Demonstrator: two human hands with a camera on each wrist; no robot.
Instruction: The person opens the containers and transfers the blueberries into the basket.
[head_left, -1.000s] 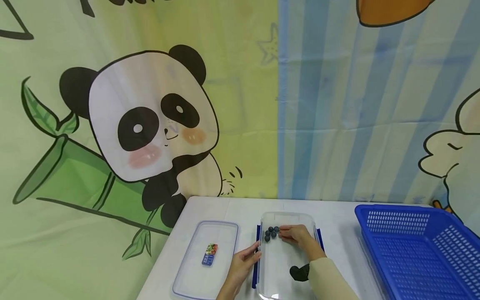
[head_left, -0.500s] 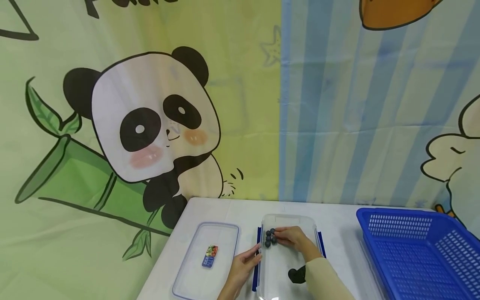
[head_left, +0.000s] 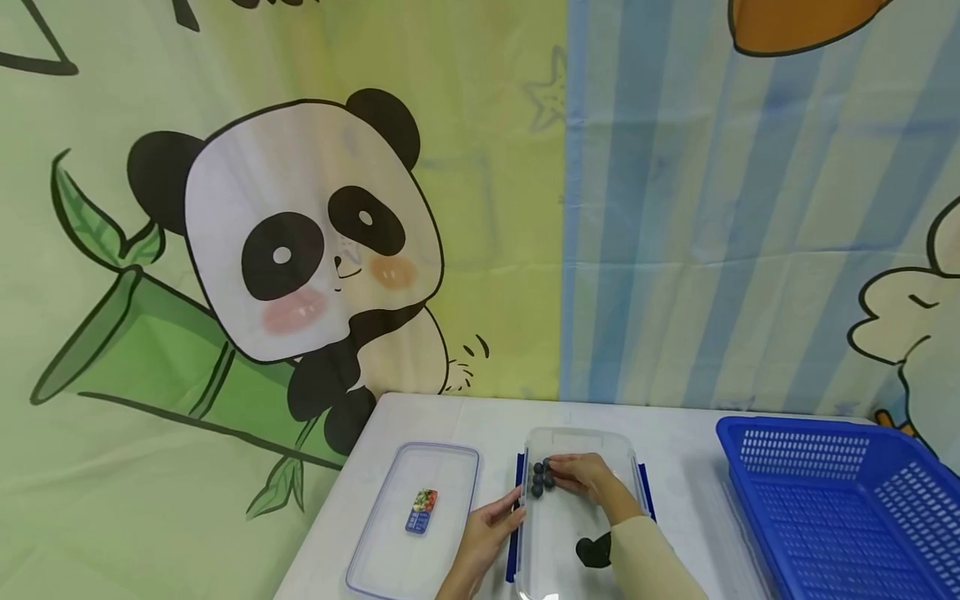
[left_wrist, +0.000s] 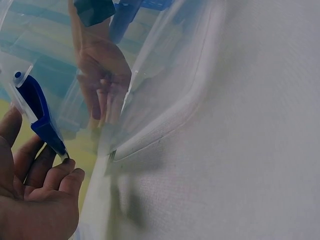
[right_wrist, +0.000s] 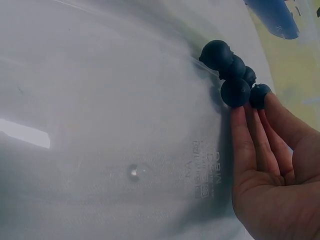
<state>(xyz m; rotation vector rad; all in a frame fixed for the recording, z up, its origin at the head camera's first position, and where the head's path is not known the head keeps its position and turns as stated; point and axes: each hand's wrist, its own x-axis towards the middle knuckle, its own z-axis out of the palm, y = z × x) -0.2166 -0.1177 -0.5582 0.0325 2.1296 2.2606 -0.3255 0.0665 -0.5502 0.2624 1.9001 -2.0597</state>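
In the head view, a clear plastic food container [head_left: 570,533] with blue side clips stands on the white table. Several blueberries [head_left: 537,480] sit in a tight cluster inside, near its far left corner. My right hand [head_left: 588,477] reaches into the container. In the right wrist view, its thumb and fingers pinch one blueberry [right_wrist: 259,96], while another blueberry [right_wrist: 235,92] sits against a fingertip. My left hand [head_left: 486,533] grips the container's left side. The left wrist view shows its fingers curled around the blue clip [left_wrist: 42,115] there.
A clear lid [head_left: 382,542] bearing a colourful label [head_left: 422,511] lies left of the container. At the right stands a blue perforated basket [head_left: 840,517]. A printed panda curtain [head_left: 487,250] hangs behind the table. Something dark [head_left: 592,551] shows beside the right sleeve.
My right hand has moved slightly left, bringing its blueberry closer to the others. The cluster now stands in two short rows. My left hand stays on the container's side.
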